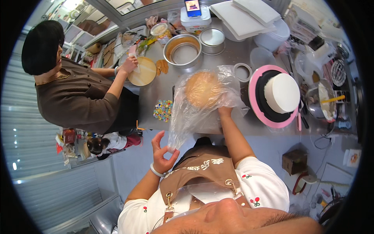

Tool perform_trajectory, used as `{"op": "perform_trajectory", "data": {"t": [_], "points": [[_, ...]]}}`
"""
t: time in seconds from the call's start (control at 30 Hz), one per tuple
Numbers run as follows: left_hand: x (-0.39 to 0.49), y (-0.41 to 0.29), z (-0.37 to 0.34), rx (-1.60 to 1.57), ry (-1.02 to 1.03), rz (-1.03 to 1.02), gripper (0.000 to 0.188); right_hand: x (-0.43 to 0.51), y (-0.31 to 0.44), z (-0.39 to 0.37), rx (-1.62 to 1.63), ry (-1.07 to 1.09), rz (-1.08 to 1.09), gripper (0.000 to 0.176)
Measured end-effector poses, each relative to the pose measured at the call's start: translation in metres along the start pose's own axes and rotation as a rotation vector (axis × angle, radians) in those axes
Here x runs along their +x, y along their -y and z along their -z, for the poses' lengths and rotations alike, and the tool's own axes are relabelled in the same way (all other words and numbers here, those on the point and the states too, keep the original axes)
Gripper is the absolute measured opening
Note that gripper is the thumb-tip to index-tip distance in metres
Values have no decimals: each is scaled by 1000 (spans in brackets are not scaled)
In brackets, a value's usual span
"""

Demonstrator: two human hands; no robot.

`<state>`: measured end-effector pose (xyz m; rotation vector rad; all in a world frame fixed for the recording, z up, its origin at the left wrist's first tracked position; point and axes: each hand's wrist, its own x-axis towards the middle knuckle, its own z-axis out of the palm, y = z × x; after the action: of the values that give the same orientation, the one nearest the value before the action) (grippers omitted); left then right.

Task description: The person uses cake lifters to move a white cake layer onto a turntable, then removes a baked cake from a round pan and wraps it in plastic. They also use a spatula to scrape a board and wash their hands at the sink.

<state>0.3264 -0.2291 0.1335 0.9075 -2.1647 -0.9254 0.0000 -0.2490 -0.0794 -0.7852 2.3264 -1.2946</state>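
My left hand (164,156) pinches a pulled corner of a clear plastic bag (187,120) between thumb and finger, in front of the metal table's edge. Inside or under the bag lies a round golden-brown sponge cake layer (203,89). At the right side of the cake, my right hand (226,102) is partly covered by the crinkled plastic; its fingers are blurred, and their grip cannot be made out. To the right, a white frosted cake (282,93) stands on a black and pink turntable (254,102).
Round metal cake tins (182,51) stand behind the bag. Colourful glass-like beads (163,110) lie left of it. A co-worker (79,87) at the left holds a pale scraper-like tool over a round cake layer (142,71). A mixing bowl (320,99) with cream sits far right.
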Motion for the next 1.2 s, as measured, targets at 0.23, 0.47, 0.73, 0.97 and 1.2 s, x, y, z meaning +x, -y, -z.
{"op": "perform_trajectory", "data": {"t": [0.23,0.47,0.73,0.97,1.2], "points": [[55,0,7,-226,444,-458,18,-77,45,130,-763,45,531,59],[76,10,-20,-479,801,-387,20,-97,90,181,-504,-225,785,75],[90,13,-12,-677,841,-140,11,-80,74,165,-584,-100,732,21],[120,6,-76,-49,782,-621,74,-153,80,155,-212,892,348,14],[105,41,-155,-249,1108,-470,53,-103,145,158,132,676,773,23]]}}
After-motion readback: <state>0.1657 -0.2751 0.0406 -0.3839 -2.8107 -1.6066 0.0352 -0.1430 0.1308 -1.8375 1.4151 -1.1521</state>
